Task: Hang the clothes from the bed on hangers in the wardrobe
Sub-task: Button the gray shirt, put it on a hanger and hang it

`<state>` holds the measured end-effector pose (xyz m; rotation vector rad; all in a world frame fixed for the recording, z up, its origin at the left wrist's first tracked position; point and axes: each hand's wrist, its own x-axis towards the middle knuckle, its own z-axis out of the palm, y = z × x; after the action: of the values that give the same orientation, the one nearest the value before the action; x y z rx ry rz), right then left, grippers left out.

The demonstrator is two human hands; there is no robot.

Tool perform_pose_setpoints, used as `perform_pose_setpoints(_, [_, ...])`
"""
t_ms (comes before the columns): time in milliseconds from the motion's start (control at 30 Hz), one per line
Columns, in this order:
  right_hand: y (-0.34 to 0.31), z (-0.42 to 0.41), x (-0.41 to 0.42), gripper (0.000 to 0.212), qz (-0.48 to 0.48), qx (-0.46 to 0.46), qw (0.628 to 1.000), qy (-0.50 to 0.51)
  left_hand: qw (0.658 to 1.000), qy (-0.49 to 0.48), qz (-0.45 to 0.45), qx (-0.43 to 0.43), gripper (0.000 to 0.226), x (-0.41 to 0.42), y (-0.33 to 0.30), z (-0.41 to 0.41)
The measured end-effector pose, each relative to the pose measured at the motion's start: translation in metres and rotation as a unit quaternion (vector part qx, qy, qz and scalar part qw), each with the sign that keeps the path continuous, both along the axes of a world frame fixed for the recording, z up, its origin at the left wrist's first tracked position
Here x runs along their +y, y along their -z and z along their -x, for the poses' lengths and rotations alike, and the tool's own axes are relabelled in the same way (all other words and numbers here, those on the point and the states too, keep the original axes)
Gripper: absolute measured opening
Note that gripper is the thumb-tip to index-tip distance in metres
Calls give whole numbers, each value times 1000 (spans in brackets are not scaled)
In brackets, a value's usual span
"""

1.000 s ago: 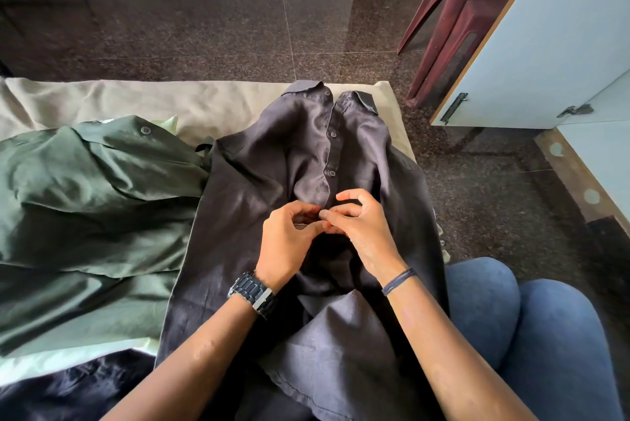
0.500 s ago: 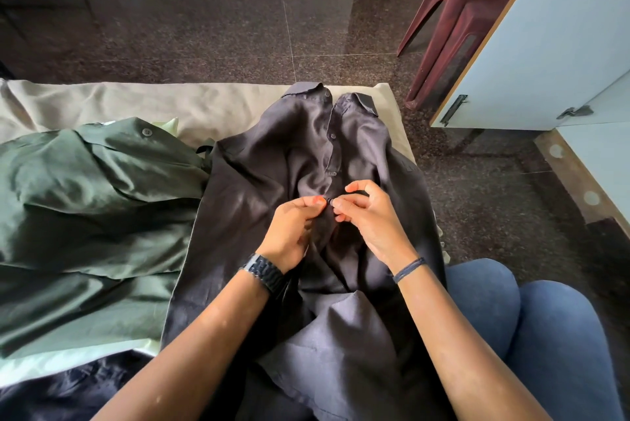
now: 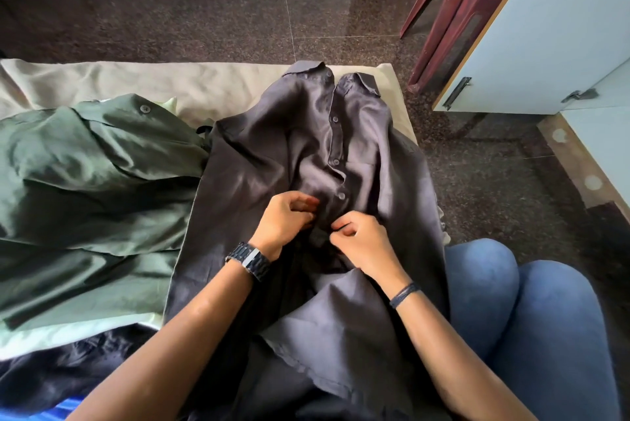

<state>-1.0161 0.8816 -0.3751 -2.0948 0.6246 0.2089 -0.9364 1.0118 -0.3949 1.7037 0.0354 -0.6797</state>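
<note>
Your dark grey button-front linen shirt point(image 3: 272, 161) lies collar-away on the bed point(image 3: 204, 86), right of the green shirt point(image 3: 85, 182). Left hand point(image 3: 284, 219) and right hand point(image 3: 361, 238) pinch its placket, now lower, below the fourth button.

A bed covered with a beige cotton sheet point(image 3: 211, 86) carries a dark grey button-front linen shirt point(image 3: 272, 155) under both hands, and a crumpled olive green shirt point(image 3: 88, 175) beside the left hand point(image 3: 283, 219).
</note>
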Motion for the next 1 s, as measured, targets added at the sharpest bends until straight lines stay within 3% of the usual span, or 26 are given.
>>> perform_pose_setpoints(167, [-2,3,2,16,-9,3,999,-39,984,112,-120,-63,16,23,9,17])
perform_pose_setpoints(300, [0,8,5,22,-5,-26,997,-67,987,121,-96,-51,11,22,13,24])
perform_pose_setpoints(367, [-3,9,3,35,-24,-36,998,-46,987,119,-87,-69,10,22,14,26])
perform_pose_setpoints(433, [-5,10,3,33,-32,-39,997,-54,981,128,-106,-95,8,20,13,28])
perform_pose_setpoints(567, [-4,14,7,23,-13,-39,997,-72,958,160,-196,-134,26,14,10,30])
perform_pose_setpoints(700, [-6,14,12,30,14,-49,996,-76,949,175,-222,-140,35,10,2,35])
perform_pose_setpoints(833, [-10,15,12,14,15,-58,995,-86,952,160,-208,-158,19,11,2,37])
perform_pose_setpoints(1000, [-13,16,-9,18,-25,-62,998,13,997,33,-48,-51,8,21,-5,38])
